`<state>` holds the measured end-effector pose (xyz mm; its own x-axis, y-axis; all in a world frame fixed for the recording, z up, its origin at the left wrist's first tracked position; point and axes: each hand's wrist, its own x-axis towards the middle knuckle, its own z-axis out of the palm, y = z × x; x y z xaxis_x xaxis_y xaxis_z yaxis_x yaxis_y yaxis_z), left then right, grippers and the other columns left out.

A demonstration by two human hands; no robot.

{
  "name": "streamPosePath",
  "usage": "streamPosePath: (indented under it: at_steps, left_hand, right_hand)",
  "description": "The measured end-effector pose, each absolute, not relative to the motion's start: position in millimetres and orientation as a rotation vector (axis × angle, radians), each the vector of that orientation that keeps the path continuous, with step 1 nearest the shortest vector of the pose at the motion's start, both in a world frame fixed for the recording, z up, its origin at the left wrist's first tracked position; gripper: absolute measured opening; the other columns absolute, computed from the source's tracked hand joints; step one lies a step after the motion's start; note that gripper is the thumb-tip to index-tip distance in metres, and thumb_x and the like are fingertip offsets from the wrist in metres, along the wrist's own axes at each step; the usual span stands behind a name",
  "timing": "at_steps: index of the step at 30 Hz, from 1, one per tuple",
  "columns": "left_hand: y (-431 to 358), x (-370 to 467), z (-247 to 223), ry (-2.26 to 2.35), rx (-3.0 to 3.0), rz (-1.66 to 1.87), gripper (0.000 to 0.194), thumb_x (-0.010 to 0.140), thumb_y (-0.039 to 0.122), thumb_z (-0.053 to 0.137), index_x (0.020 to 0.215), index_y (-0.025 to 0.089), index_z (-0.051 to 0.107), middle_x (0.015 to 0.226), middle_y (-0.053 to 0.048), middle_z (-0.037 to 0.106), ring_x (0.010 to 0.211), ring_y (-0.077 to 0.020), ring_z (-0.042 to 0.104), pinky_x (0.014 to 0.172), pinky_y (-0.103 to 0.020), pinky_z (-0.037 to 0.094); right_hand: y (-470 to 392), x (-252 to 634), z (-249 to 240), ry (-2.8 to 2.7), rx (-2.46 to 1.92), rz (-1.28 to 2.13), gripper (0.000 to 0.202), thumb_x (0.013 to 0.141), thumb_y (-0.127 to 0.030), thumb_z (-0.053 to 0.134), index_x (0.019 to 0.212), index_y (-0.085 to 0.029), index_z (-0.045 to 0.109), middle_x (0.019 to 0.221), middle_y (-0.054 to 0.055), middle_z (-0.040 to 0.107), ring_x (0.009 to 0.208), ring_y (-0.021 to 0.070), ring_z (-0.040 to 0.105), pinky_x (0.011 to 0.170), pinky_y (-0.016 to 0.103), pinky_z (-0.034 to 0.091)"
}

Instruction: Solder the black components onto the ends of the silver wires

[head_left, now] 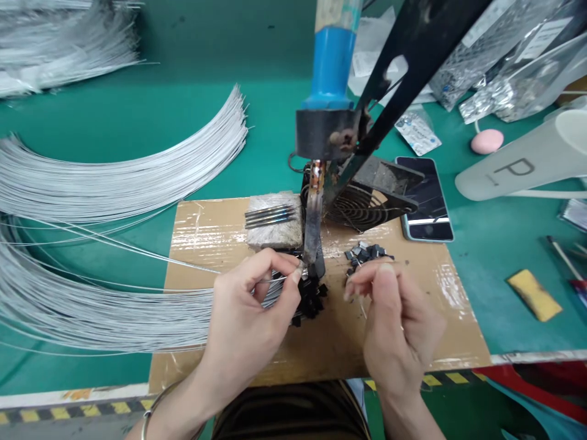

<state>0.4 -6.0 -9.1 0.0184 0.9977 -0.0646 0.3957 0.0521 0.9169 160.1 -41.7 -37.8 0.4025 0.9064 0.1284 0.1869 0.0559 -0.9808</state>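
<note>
Beyond my right hand (pixel 401 318) I see a phone (pixel 425 192); farther off, to that hand's right, a cup (pixel 513 162), a rounded pink thing (pixel 487 141) and plastic bags (pixel 534 82).

Wires (pixel 137 315) left of soldering iron (pixel 331 67)

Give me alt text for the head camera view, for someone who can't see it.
A person's left hand holds a wire near a clamped soldering iron, while the right hand is above cardboard, beside small dark parts. Wire bundles curve in from the left; a phone and cup are at the right.
</note>
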Motion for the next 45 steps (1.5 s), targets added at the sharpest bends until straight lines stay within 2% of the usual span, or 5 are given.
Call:
streamPosePath:
  at_steps: [6,13,21,32,45]
  left_hand:
    - [-7.7,1.3,-9.9,1.486,1.533,0.925,0.016,0.088,0.009,0.066,0.080,0.021,0.071,0.082,0.006,0.074,0.051,-0.0066,0.029,0.045,-0.022,0.027]
    - [-5.6,2.2,-7.0,1.517,1.519,0.889,0.014,0.088,0.011,0.067,0.077,0.020,0.070,0.078,0.005,0.072,0.051,-0.0068,0.030,0.045,-0.023,0.029]
    - [-6.4,2.5,-5.7,1.514,1.470,0.871,0.013,0.089,0.015,0.067,0.078,0.021,0.070,0.078,0.004,0.071,0.052,-0.0086,0.036,0.048,-0.025,0.033]
    - [-8.6,-0.3,-7.2,1.483,1.393,0.905,0.012,0.092,0.014,0.070,0.084,0.023,0.072,0.091,0.002,0.077,0.083,-0.0145,0.070,0.067,-0.024,0.049]
    - [-9.9,-2.4,-5.9,1.471,1.375,0.925,0.014,0.093,0.014,0.069,0.085,0.024,0.072,0.092,0.002,0.077,0.089,-0.0155,0.073,0.078,-0.025,0.055]
  right_hand:
    - [-44.4,162.7,-41.5,-1.012,-1.274,0.964,0.020,0.110,-0.024,0.047,0.116,-0.028,0.065,0.095,-0.001,0.072,0.080,0.0154,0.062,0.075,0.031,0.049]
    - [-46.8,165.4,-37.7,-1.183,-1.381,0.954,0.031,0.109,-0.021,0.046,0.078,-0.023,0.045,0.080,-0.002,0.046,0.072,0.0145,0.044,0.066,0.031,0.038]
    - [-49.2,164.2,-32.7,-1.191,-1.290,1.005,0.018,0.105,-0.015,0.057,0.089,-0.023,0.058,0.129,0.003,0.072,0.125,0.0209,0.067,0.110,0.038,0.050]
    - [-47.8,156.2,-28.7,-1.103,-1.262,1.044,0.021,0.099,-0.008,0.063,0.086,-0.025,0.060,0.124,0.002,0.080,0.116,0.0189,0.076,0.108,0.036,0.058]
    - [-48.3,156.7,-28.5,-1.110,-1.236,1.036,0.019,0.100,-0.009,0.062,0.087,-0.024,0.062,0.124,0.004,0.080,0.116,0.0213,0.076,0.109,0.041,0.059]
